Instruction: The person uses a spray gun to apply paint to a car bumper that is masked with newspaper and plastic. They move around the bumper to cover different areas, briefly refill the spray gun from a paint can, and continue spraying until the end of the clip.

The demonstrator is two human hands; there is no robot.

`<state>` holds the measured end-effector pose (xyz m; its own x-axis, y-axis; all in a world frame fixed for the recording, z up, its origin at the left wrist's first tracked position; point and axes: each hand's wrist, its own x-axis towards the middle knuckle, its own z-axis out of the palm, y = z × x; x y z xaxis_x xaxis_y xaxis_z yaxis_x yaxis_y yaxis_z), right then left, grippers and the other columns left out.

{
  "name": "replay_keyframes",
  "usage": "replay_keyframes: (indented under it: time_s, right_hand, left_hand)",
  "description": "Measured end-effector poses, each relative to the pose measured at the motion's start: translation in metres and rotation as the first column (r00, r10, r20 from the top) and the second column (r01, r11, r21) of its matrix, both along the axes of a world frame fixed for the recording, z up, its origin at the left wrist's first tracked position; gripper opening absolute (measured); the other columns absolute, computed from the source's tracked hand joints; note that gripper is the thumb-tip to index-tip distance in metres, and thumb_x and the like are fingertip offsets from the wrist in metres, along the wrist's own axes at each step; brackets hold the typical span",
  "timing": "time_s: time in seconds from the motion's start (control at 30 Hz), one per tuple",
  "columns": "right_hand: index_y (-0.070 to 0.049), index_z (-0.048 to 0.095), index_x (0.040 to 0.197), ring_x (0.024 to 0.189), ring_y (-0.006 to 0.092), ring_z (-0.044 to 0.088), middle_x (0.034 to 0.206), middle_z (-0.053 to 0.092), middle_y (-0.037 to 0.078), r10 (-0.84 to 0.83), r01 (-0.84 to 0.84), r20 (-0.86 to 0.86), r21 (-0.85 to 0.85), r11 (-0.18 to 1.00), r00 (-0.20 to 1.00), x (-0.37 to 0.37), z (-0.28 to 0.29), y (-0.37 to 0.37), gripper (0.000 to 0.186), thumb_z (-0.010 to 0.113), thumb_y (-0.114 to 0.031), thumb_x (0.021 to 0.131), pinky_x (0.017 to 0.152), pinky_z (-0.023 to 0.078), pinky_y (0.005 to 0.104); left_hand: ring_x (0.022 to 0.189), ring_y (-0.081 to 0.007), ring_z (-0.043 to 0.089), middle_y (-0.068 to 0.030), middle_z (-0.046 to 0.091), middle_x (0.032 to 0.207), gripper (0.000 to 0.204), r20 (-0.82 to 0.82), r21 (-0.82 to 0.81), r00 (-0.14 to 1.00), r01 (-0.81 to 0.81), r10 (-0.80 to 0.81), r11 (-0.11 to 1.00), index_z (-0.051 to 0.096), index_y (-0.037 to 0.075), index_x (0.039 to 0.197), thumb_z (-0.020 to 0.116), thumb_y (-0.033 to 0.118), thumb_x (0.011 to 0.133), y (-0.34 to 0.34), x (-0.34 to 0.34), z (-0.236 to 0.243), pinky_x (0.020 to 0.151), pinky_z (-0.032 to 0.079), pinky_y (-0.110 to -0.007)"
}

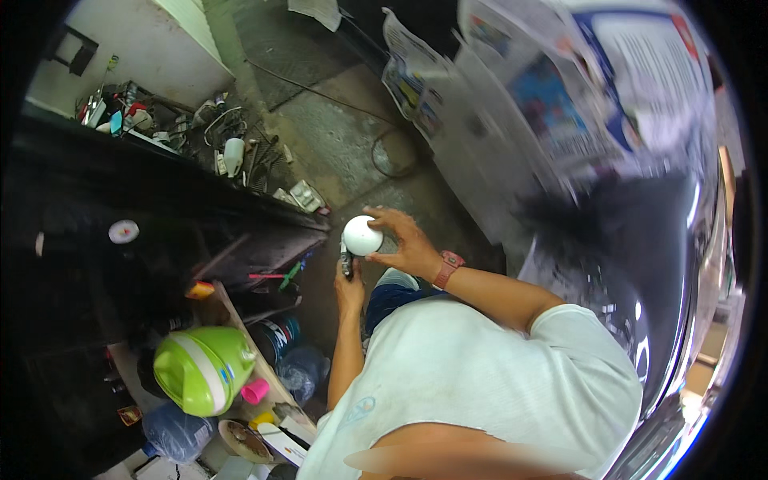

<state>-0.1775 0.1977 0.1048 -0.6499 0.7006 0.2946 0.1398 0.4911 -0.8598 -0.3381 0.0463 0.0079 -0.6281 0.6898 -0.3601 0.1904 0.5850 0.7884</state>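
In front of my body, my left hand [350,290] is closed around the dark handle of a spray gun [346,262]. A round white cup [363,236] sits on top of the gun, seen from above. My right hand [410,246] curves round the right side of this cup, with the thumb at its lower edge and the fingers at its upper edge. A reddish watch [448,270] is on my right wrist. The gun's front is mostly hidden beneath the cup and my hands.
Newspaper masking [512,96] covers part of a glossy black car panel [640,232] at right. On the left stands a dark cabinet [104,280], with a green jug [204,370] on a shelf below it. A hose [320,94] runs across the concrete floor. Cluttered tools [260,160] lie at upper left.
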Motion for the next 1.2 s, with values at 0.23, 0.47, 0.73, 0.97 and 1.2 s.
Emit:
replay_keyframes:
  time_s: [0.23, 0.47, 0.73, 0.97, 1.2]
  right_hand:
    - [-0.009, 0.065, 0.127, 0.133, 0.0370, 0.060, 0.151, 0.062, 0.015, 0.030, -0.140, 0.352, 0.292, 0.946, 0.935, -0.144, 0.076, 0.218, 0.058, 0.091, -0.016, 0.076, 0.113, 0.047, 0.0488]
    - [-0.014, 0.070, 0.137, 0.105, 0.0333, 0.070, 0.115, 0.065, 0.016, 0.066, -0.352, 0.534, 0.454, 0.818, 0.843, -0.308, 0.062, 0.450, 0.053, 0.077, -0.012, 0.085, 0.084, 0.060, 0.0438]
    - [-0.007, 0.075, 0.111, 0.093, 0.0344, 0.074, 0.104, 0.069, 0.020, 0.232, -0.556, 0.583, 0.469, 0.687, 0.778, -0.533, 0.082, 0.695, 0.026, 0.073, -0.019, 0.088, 0.076, 0.061, 0.0415]
    - [-0.013, 0.061, 0.150, 0.113, 0.0449, 0.071, 0.131, 0.064, 0.028, 0.296, -0.614, 0.641, 0.351, 0.707, 0.708, -0.736, 0.083, 0.880, 0.067, 0.082, -0.033, 0.090, 0.092, 0.060, 0.0485]
    - [-0.003, 0.049, 0.157, 0.136, 0.0418, 0.061, 0.156, 0.053, 0.029, 0.180, -0.144, 0.187, -0.188, 0.971, 0.966, -0.874, 0.068, 1.070, 0.088, 0.087, -0.045, 0.089, 0.109, 0.053, 0.0470]
  left_hand:
    - [0.107, -0.0447, 0.073, -0.0265, 0.075, 0.113, 0.043, -0.072, 0.024, 0.996, 0.052, -0.051, 0.998, 0.062, 0.003, 0.134, 0.064, 0.038, 0.109, 0.214, -0.144, 0.028, 0.090, 0.054, -0.049]
    - [0.096, -0.0422, 0.072, -0.0235, 0.075, 0.104, 0.040, -0.073, 0.050, 0.997, -0.017, 0.021, 0.999, 0.063, 0.003, 0.130, 0.065, 0.037, 0.110, 0.436, -0.278, -0.002, 0.088, 0.054, -0.048]
    - [0.098, -0.0462, 0.072, -0.0284, 0.074, 0.106, 0.043, -0.257, 0.121, 0.934, -0.222, 0.247, 0.967, 0.061, 0.000, 0.131, 0.062, 0.037, 0.110, 0.657, -0.447, 0.023, 0.087, 0.054, -0.049]
    - [0.106, -0.0430, 0.073, -0.0270, 0.075, 0.113, 0.042, -0.071, 0.109, 0.930, -0.351, 0.360, 0.930, 0.063, 0.001, 0.133, 0.064, 0.036, 0.109, 0.833, -0.630, 0.002, 0.090, 0.053, -0.049]
    - [0.133, -0.0386, 0.063, -0.0287, 0.063, 0.146, 0.074, 0.140, 0.089, 0.923, -0.372, 0.359, 0.924, 0.050, -0.008, 0.151, 0.069, 0.047, 0.106, 1.038, -0.889, 0.012, 0.112, 0.047, -0.046]
